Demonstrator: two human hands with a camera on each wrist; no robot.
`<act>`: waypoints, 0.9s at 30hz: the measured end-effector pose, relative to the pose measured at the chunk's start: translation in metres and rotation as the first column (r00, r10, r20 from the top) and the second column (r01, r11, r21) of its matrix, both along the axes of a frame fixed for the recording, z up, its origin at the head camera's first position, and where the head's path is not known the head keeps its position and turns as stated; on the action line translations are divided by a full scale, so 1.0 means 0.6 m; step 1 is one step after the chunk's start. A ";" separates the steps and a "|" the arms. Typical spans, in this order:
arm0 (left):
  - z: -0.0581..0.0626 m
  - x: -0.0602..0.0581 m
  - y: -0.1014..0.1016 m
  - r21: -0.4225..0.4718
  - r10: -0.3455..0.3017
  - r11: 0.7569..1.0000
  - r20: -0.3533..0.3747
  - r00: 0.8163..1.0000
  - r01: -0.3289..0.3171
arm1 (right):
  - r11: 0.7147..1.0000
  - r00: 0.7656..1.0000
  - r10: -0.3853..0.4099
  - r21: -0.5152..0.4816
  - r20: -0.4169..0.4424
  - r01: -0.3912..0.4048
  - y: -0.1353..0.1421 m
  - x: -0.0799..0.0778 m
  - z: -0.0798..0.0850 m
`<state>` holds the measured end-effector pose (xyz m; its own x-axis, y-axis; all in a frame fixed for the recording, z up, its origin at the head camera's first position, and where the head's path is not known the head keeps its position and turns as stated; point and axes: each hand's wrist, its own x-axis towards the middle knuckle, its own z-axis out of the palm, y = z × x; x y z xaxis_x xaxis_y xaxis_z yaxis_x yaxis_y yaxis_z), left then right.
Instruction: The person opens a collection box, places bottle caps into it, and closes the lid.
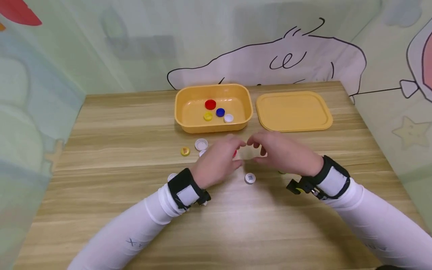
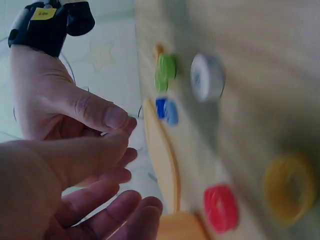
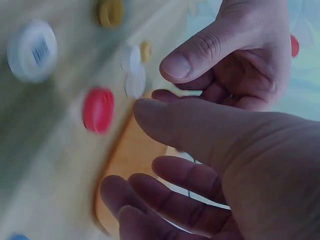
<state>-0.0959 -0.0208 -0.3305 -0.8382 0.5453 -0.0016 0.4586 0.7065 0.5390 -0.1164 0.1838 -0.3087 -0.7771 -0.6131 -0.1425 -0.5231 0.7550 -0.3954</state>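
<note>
My left hand (image 1: 217,161) and right hand (image 1: 283,152) hover over the table, fingertips close together and loosely bent. Nothing shows between the fingers of either hand. A white bottle cap (image 1: 250,178) lies on the wood below the gap between them. The red cap (image 2: 221,208) is partly hidden behind my left hand in the head view. Left of that hand lie a yellow cap (image 1: 185,151) and a white ringed cap (image 1: 201,144). In the left wrist view, green caps (image 2: 167,66) and blue caps (image 2: 161,107) sit on the right hand's side.
A yellow-orange box (image 1: 212,129) stands at the back, holding a red cap (image 1: 210,104), a yellow cap (image 1: 207,116), a blue cap (image 1: 220,112) and a white cap (image 1: 228,118). Its flat lid (image 1: 293,111) lies to the right. A printed curtain (image 1: 135,45) hangs behind the table.
</note>
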 end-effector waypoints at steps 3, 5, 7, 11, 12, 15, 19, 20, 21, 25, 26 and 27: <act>-0.014 0.016 0.003 0.012 -0.033 0.999 0.040 0.999 0.033 | 1.000 0.999 0.014 -0.007 0.031 -0.014 -0.001 0.019 -0.018; -0.026 0.023 0.007 0.027 -0.041 0.999 0.080 0.996 0.039 | 1.000 0.997 0.004 -0.003 0.074 -0.004 -0.003 0.029 -0.031; -0.038 0.029 0.012 0.032 -0.044 0.999 0.105 0.994 0.041 | 1.000 0.994 -0.004 -0.004 0.107 0.005 -0.004 0.036 -0.044; -0.060 0.036 0.023 0.029 -0.047 0.999 0.134 0.990 0.044 | 1.000 0.989 -0.031 0.006 0.142 0.031 -0.005 0.047 -0.066; -0.065 0.037 0.025 0.018 -0.046 0.999 0.132 0.990 0.044 | 0.999 0.989 -0.033 0.005 0.146 0.033 -0.005 0.048 -0.070; -0.075 0.037 0.034 -0.006 -0.047 0.999 0.118 0.992 0.048 | 0.999 0.987 -0.046 0.009 0.155 0.045 -0.004 0.050 -0.079; -0.082 0.039 0.040 -0.039 -0.046 0.998 0.088 0.995 0.050 | 0.998 0.981 -0.054 -0.009 0.185 0.057 -0.003 0.050 -0.086; -0.082 0.039 0.042 -0.046 -0.044 0.998 0.082 0.996 0.048 | 0.998 0.980 -0.059 -0.011 0.192 0.062 -0.003 0.049 -0.087; -0.083 0.040 0.043 -0.051 -0.040 0.998 0.076 0.996 0.044 | 0.998 0.977 -0.064 -0.013 0.201 0.068 -0.002 0.049 -0.088; -0.084 0.041 0.046 -0.049 -0.019 0.999 0.073 0.997 0.022 | 0.996 0.972 -0.084 -0.016 0.220 0.090 -0.001 0.050 -0.091; -0.085 0.041 0.046 -0.044 -0.013 0.999 0.073 0.997 0.016 | 0.996 0.972 -0.087 -0.017 0.220 0.093 -0.001 0.050 -0.091; -0.086 0.041 0.047 -0.039 -0.007 0.999 0.075 0.997 0.010 | 0.995 0.971 -0.091 -0.019 0.220 0.097 -0.001 0.051 -0.092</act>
